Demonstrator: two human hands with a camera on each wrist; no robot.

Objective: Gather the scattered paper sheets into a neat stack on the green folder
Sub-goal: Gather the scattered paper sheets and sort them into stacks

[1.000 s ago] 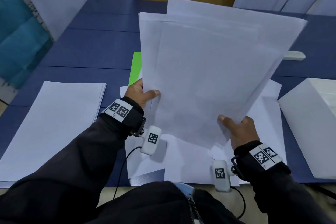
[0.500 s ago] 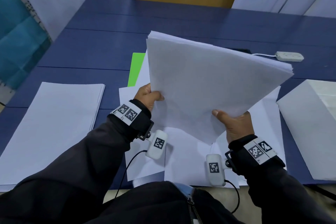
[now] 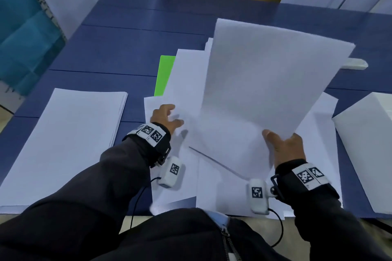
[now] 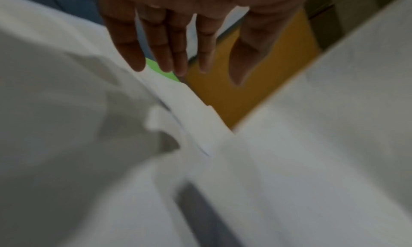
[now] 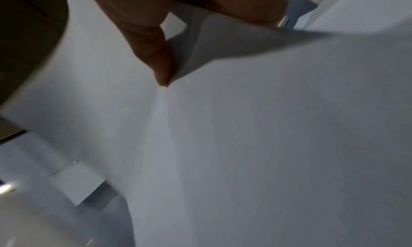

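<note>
My right hand [image 3: 282, 144] pinches the near corner of a bundle of white sheets [image 3: 265, 82], thumb on top, holding it tilted above the table. In the right wrist view the thumb [image 5: 156, 48] presses onto the paper [image 5: 245, 145]. My left hand [image 3: 172, 115] is off the bundle, fingers spread and straight over loose sheets [image 3: 222, 193] lying askew on the table. The left wrist view shows those straight fingers [image 4: 169, 44] holding nothing. A strip of the green folder [image 3: 164, 74] shows beyond the left hand; the rest is under paper. The same green edge [image 4: 160, 69] shows by the fingertips.
A neat pile of white paper [image 3: 63, 144] lies at the left on the blue table [image 3: 116, 53]. A white box [image 3: 371, 150] stands at the right edge. A white power strip [image 3: 356, 63] lies behind the held bundle.
My left hand has let go of the bundle and dropped to the loose sheets, fingers spread. The bundle, now held by the right hand alone, has swung right and leans flatter.
</note>
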